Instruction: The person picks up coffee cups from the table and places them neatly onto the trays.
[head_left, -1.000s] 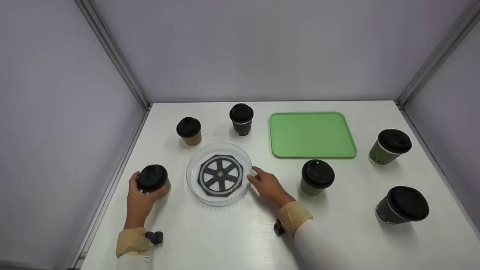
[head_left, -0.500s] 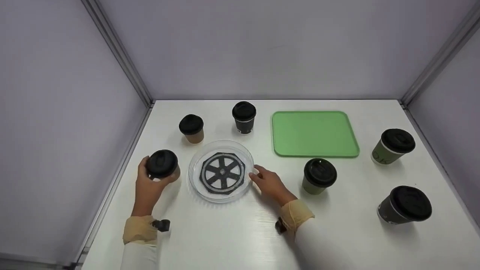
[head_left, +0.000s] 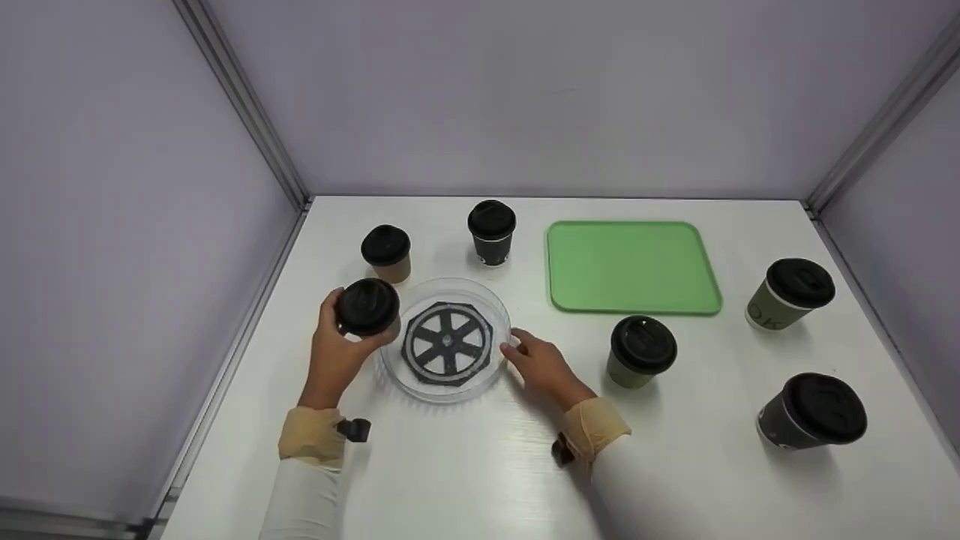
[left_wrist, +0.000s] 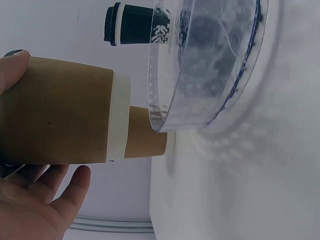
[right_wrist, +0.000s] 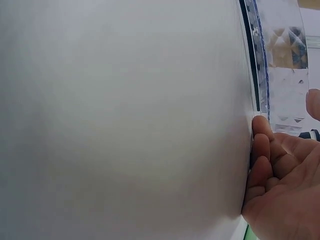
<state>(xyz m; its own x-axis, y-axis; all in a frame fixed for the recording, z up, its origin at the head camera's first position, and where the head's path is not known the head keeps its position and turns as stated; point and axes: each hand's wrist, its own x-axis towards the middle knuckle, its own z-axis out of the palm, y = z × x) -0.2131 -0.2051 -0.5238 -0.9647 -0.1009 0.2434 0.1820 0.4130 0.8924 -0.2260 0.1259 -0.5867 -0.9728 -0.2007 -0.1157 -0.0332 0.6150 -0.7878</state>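
My left hand grips a brown paper coffee cup with a black lid, thumb on one side and fingers on the other. The cup is lifted upright, beside the left edge of a clear round plastic tray; its white-banded base is higher than the tray's rim in the left wrist view. A black spoked wheel pattern shows in the tray's middle. At the tray's right side, my right hand holds the rim between thumb and fingers, its lower fingers curled near the tabletop.
A smaller brown cup and a black cup stand behind the tray. A green rectangular tray lies at back right. Green cups and a large dark cup stand to the right. Walls enclose the table.
My left hand has lifted the coffee cup from the left of the table and carried it rightward and away, to the clear tray's edge. The right hand stays at the rim.
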